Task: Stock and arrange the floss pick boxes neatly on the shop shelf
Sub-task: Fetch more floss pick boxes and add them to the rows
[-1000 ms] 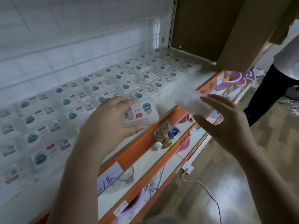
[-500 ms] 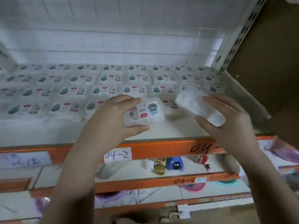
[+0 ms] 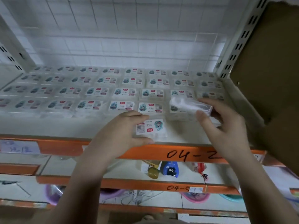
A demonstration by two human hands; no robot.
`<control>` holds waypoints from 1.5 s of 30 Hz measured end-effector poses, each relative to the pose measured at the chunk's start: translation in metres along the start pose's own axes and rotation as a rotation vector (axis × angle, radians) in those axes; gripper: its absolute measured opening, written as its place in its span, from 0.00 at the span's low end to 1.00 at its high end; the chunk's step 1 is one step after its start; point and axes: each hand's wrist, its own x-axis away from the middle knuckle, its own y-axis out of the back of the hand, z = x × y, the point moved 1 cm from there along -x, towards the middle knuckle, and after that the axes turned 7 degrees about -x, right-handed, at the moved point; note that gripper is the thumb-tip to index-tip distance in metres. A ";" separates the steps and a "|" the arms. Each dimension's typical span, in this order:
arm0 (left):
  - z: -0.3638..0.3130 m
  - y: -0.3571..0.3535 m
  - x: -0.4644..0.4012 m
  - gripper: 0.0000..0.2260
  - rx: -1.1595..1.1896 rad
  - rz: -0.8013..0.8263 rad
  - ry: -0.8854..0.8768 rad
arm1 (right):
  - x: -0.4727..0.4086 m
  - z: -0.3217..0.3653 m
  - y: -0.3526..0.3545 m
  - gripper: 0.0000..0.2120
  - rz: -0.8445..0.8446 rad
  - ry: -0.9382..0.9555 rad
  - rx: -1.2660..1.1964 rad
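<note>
My left hand point(image 3: 123, 136) grips a clear floss pick box point(image 3: 152, 129) with a label showing a teal cartoon figure and a red mark, low over the front strip of the white shelf point(image 3: 64, 126). Fingers lie on its far edge and the thumb on its near edge. My right hand point(image 3: 223, 126) holds a second, blurred floss pick box point(image 3: 187, 105) over the right end of the front row. Several rows of identical stocked boxes point(image 3: 123, 92) lie flat across the shelf to the wire grid at the back.
The shelf's orange front rail point(image 3: 145, 152) carries a handwritten "04-2". A brown cardboard box point(image 3: 273, 78) hangs at the upper right beside the perforated upright point(image 3: 236, 46). Lower shelves hold small bottles and packets point(image 3: 161, 170) and coloured basins point(image 3: 195, 196).
The view swung from the aisle to face the shelf squarely. Both hands moved forward, the left lowering its box toward the shelf front, the right carrying its box over the front row's right end.
</note>
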 end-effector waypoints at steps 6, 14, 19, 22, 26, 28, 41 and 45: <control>-0.009 0.011 0.001 0.37 -0.003 -0.037 -0.004 | -0.005 0.015 -0.003 0.16 0.091 -0.059 -0.136; -0.044 0.040 -0.021 0.19 0.393 -0.106 -0.157 | -0.005 0.030 -0.004 0.11 0.224 -0.215 -0.316; -0.048 0.043 -0.032 0.06 0.451 -0.161 -0.138 | 0.002 0.028 0.002 0.19 0.185 -0.189 -0.186; -0.049 0.039 -0.037 0.09 0.467 -0.259 -0.036 | 0.004 0.032 0.011 0.39 0.184 0.042 0.248; -0.058 0.028 -0.043 0.20 0.448 -0.166 -0.060 | 0.002 0.038 0.020 0.38 0.205 0.224 0.499; -0.063 0.021 -0.043 0.20 0.423 -0.139 -0.080 | 0.002 0.035 0.024 0.36 0.231 0.224 0.550; -0.021 0.009 -0.020 0.29 -0.132 0.152 -0.015 | 0.009 0.003 0.061 0.31 0.306 -0.082 0.548; -0.021 0.003 -0.023 0.29 -0.080 0.092 -0.036 | 0.011 -0.007 0.069 0.27 0.362 -0.150 0.559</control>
